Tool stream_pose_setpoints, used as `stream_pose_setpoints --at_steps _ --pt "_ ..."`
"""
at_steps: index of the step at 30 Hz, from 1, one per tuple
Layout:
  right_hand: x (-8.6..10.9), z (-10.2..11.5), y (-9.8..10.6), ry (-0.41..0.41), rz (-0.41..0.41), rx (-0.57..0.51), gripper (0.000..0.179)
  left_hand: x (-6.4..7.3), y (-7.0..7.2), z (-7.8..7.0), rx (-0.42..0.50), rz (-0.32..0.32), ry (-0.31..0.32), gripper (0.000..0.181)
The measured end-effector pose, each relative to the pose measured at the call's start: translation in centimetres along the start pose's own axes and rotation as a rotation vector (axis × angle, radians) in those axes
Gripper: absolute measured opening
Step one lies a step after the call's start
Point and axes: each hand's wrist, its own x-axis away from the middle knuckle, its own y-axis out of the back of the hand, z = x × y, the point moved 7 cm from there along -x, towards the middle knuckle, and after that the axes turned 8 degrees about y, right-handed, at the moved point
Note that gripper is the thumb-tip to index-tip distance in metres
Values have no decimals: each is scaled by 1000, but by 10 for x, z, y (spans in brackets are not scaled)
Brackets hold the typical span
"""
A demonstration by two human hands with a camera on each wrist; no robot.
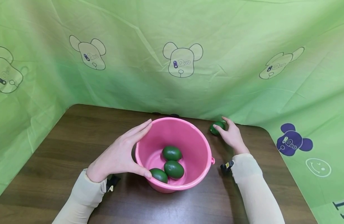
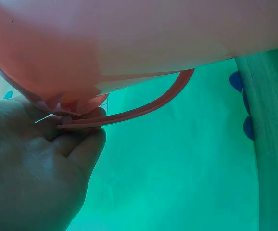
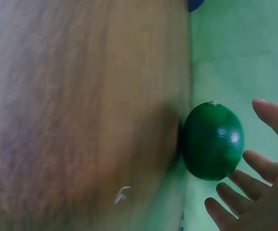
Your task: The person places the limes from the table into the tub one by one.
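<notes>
A pink bucket (image 1: 194, 180) stands on the table, holding three dark green avocados (image 1: 174, 170) on its bottom. With thumb and fingers spread along the rim, my left hand (image 1: 120, 152) grips the bucket's left side. In the left wrist view its fingers (image 2: 88, 144) are at the bucket's handle joint, under the pink handle (image 2: 148, 105). Another avocado (image 3: 213, 142) lies near the table's far edge, right of the bucket. Around it my right hand (image 1: 232, 135) reaches with thumb and fingers apart; the right wrist view shows a gap between thumb and avocado.
The dark wooden table (image 1: 62, 155) ends at a green cloth (image 1: 132, 84) printed with bear heads, which hangs behind and at both sides. Small dark objects (image 1: 174, 115) show at the far edge behind the bucket. A handle knob (image 1: 213, 161) juts from the bucket's right side.
</notes>
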Motion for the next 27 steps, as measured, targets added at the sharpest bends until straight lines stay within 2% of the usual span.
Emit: stream_pose_setpoints --at_steps 12,27 --pt "0 -10 -7 32 -1 39 72 0 0 0 8 0 0 131" --pt "2 -9 -10 31 -15 7 75 0 1 -3 13 -2 14 133"
